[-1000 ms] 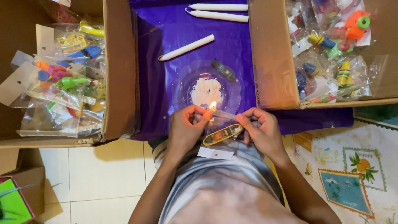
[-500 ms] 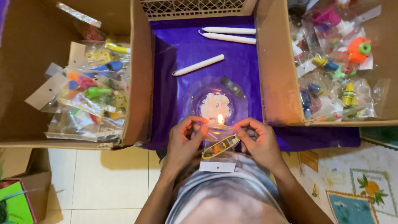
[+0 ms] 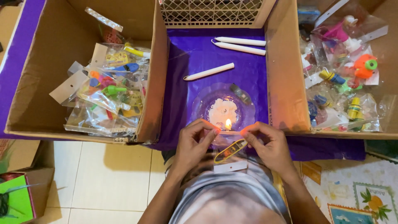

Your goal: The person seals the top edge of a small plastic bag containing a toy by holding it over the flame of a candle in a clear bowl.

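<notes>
My left hand [image 3: 195, 143] and my right hand [image 3: 267, 143] pinch the two ends of a small clear plastic packet [image 3: 230, 150] with a yellow toy inside and a white card header at its bottom. The packet's top edge sits right at the flame of a lit candle [image 3: 228, 123]. The candle stands in melted white wax on a clear plastic dish [image 3: 244, 112] on a purple cloth [image 3: 195, 54].
Three unlit white candles [image 3: 209, 71] lie on the cloth beyond the dish. A cardboard box [image 3: 29, 112] at left holds several bagged toys [image 3: 103, 95]. A box [image 3: 282, 83] at right holds more packets [image 3: 344, 83]. A white lattice basket [image 3: 211, 12] stands at the back.
The view has shifted, so everything sits further right. My hands keep the packet at the flame, with its top edge now stretched flatter between my fingers.
</notes>
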